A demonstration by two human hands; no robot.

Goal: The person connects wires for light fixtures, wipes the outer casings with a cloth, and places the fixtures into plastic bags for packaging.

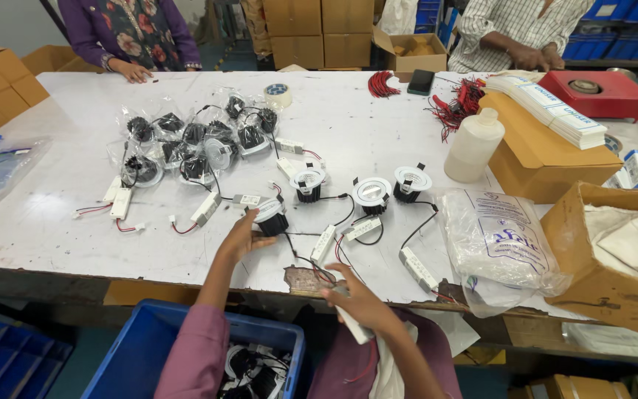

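While three downlights point(372, 191) are set out at one o'clock, a fourth downlight point(270, 216) is cupped by the left hand point(244, 238); a white driver point(351, 323) is gripped by the right hand point(357, 298); bagged units point(193, 144) remain at eleven o'clock on the counter point(53, 222).

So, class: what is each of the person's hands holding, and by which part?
The left hand grips a round spotlight fitting by its black body, at the side. The right hand holds a white driver box near its upper end.
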